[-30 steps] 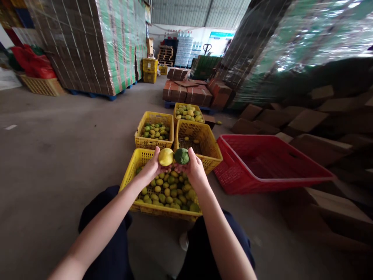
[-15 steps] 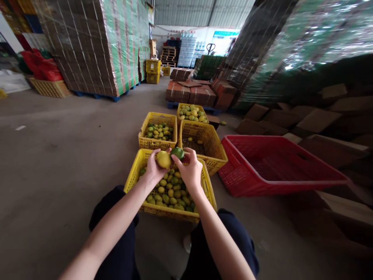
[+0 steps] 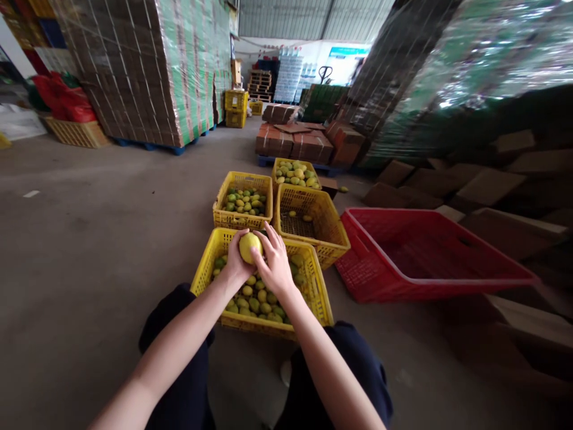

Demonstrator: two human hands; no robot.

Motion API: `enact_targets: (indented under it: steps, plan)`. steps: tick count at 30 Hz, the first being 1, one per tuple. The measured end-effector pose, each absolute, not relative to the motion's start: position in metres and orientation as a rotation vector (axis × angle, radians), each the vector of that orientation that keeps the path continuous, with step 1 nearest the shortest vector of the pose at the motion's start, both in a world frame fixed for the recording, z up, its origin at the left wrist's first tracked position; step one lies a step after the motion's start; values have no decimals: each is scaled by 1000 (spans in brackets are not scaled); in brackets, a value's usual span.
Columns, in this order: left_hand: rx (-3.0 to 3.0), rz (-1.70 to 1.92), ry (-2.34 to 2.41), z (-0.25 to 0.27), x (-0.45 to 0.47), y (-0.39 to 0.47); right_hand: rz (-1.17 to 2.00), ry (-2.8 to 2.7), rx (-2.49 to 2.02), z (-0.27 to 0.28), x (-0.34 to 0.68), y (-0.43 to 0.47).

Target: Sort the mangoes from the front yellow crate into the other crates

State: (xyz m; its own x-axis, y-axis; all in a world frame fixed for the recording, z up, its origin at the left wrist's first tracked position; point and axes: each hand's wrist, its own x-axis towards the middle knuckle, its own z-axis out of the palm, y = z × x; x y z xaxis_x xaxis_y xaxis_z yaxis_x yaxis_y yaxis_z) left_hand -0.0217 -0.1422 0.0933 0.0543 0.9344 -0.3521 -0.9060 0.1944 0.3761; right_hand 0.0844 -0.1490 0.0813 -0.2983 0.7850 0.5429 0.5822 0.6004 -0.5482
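Note:
Over the near yellow crate point(image 3: 320, 298), my left hand point(image 3: 236, 261) is closed around a yellow lemon point(image 3: 249, 247). My right hand point(image 3: 276, 263) meets it from the right, its thumb on the lemon's face and its fingers stretched forward. A small dark patch shows between the two hands; whether it is a green fruit I cannot tell. Below them, yellow and green lemons point(image 3: 257, 304) fill the lower part of the crate, partly hidden by my hands and forearms.
Ahead stand a left yellow crate point(image 3: 243, 221) of green and yellow lemons, a right one point(image 3: 329, 224) holding a few, and a fuller one point(image 3: 275, 170) behind. A red crate point(image 3: 362, 275) lies to the right, beside cardboard pieces point(image 3: 487, 185). Wrapped pallet stacks point(image 3: 192, 71) rise beyond.
The green lemon that my right hand held is no longer plainly visible. My right hand has moved left, and its thumb now rests on the yellow lemon in my left hand.

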Motion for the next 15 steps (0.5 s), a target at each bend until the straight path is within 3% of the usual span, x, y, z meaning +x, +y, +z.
enact_targets:
  steps: [11,15]
  plan:
    - [103,1351,514,101,-28,-146,31,-2094,-857,84,78,-162]
    - [38,1521,549,105,-38,-137,18,-2000,-874,87,84,-162]
